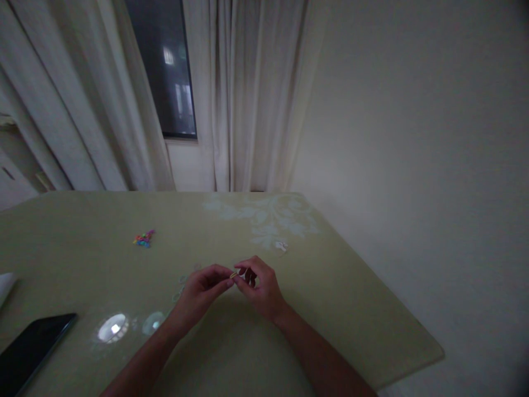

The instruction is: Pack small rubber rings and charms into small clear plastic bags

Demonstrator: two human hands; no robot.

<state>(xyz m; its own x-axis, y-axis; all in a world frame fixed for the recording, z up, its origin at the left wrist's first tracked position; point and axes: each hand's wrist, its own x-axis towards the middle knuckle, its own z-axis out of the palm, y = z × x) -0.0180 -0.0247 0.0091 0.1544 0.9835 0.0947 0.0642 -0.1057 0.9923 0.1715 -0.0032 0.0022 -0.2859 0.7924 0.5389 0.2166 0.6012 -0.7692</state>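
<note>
The left hand pinched a small yellowish band between thumb and forefinger, just where the two hands met. The band lay at the tips, its long axis seeming to slant up toward the right, though it was too small to be sure. From the left grip it stuck out rightward, straight at the right hand, so neither hand was clearly nearer: both had fingertips at it. The right thumb met the band's right end and the right forefinger arched just above; whether those two tips pressed together on it could not be told. The right hand's other fingers were curled behind.

Around the grip, at the far left, a white thing was cut off by the view, with a dark tablet on the near side of it, well apart from the left hand. Bright bits sat in a little heap, left of the grip and beyond it. Pale loops showed just beside the left hand; whether they were loose or printed could not be told. A white piece lay right of the grip and a little beyond. The table ran on past both hands to a far edge by the curtain, and its right edge slanted past the right forearm, beside the wall.
</note>
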